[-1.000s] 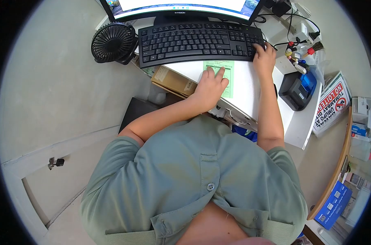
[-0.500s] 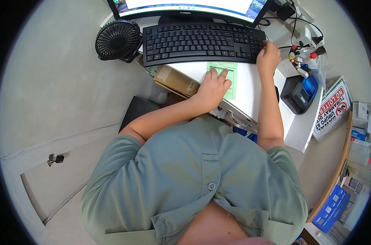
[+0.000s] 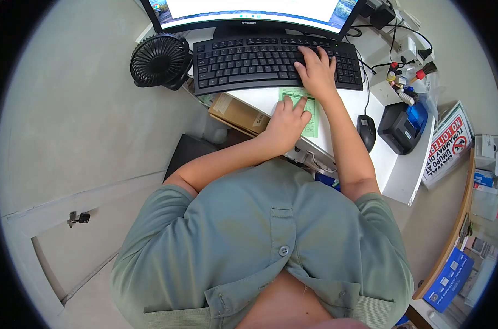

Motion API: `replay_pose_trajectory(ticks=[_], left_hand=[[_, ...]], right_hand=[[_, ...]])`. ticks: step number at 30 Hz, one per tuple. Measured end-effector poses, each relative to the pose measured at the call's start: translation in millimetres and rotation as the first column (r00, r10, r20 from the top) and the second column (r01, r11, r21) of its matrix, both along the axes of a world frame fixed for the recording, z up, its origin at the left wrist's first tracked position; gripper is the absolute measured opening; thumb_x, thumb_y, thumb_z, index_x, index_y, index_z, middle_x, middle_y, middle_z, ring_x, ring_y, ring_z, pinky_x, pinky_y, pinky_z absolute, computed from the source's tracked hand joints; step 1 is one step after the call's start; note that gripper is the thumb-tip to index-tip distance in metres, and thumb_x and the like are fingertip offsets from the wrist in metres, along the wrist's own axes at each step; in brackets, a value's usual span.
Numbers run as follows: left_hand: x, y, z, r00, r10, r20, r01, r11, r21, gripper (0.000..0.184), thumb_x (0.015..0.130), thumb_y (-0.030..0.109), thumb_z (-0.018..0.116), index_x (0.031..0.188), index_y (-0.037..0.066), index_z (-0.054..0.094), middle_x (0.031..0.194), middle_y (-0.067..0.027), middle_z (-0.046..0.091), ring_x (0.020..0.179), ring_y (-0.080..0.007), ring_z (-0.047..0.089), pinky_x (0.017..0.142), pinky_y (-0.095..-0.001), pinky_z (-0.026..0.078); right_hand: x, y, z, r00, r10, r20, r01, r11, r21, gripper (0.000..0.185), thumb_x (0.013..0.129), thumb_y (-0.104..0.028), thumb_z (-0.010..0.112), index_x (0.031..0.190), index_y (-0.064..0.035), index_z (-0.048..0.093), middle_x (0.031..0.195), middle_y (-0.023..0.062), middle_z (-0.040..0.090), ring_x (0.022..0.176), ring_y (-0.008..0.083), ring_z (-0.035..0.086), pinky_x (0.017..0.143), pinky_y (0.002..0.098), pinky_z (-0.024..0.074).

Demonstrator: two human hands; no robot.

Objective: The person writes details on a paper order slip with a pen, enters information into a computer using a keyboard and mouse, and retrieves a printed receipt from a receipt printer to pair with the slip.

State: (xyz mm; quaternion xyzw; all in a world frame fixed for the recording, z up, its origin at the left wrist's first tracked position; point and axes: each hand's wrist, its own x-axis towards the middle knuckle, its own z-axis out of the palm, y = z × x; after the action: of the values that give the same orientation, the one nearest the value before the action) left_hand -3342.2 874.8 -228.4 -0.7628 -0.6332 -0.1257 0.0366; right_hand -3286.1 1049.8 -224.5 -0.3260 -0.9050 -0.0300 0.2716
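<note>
My left hand (image 3: pixel 286 122) rests on a green printed slip (image 3: pixel 311 124) at the desk's front edge, its fingers stretched out over the paper and hiding part of it. Over the right half of the black keyboard (image 3: pixel 243 63) is my right hand (image 3: pixel 317 74), fingers spread on or just above the keys; exact contact I cannot make out. Neither hand grips anything. Behind the keyboard stands a monitor (image 3: pixel 249 23) with a mostly white screen. A black mouse (image 3: pixel 366 131) lies to the right of my right forearm.
Left of the keyboard is a small black fan (image 3: pixel 160 60). A brown cardboard box (image 3: pixel 239 112) sits below the desk edge. On the right are a black and blue device (image 3: pixel 405 127), a cup of brushes and pens (image 3: pixel 386 92), cables, and a printed sign (image 3: pixel 449 145).
My right hand has moved left from the keyboard's right end onto its keys, its fingers now spread. The mouse has come into view. My left hand stays on the green slip.
</note>
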Motion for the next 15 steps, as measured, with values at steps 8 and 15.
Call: replay_pose_trajectory(ticks=[8,15], left_hand=[[-2.6,0.2,0.2,1.0,-0.002,0.007,0.002,1.0,0.012,0.053,0.066,0.028,0.083,0.105,0.005,0.055,0.144,-0.0184,0.045,0.113,-0.0388,0.05,0.086,-0.0428,0.045],[-2.7,0.4,-1.9,1.0,-0.007,0.014,0.007,1.0,0.003,0.053,0.066,0.029,0.083,0.105,0.005,0.055,0.144,-0.0179,0.046,0.112,-0.0384,0.05,0.085,-0.042,0.045]], right_hand=[[55.1,31.7,-17.3,0.942,-0.235,-0.241,0.259,0.963,0.073,0.032,0.091,-0.027,0.059,0.118,-0.0099,0.059,0.125,0.008,0.061,0.125,0.0364,0.047,0.104,0.0593,0.0278],[57.3,47.5,-18.8,0.938,-0.296,-0.178,0.301,0.954,-0.003,0.033,0.091,-0.033,0.059,0.118,-0.0128,0.062,0.123,0.0127,0.061,0.126,0.0376,0.045,0.105,0.0659,0.0235]])
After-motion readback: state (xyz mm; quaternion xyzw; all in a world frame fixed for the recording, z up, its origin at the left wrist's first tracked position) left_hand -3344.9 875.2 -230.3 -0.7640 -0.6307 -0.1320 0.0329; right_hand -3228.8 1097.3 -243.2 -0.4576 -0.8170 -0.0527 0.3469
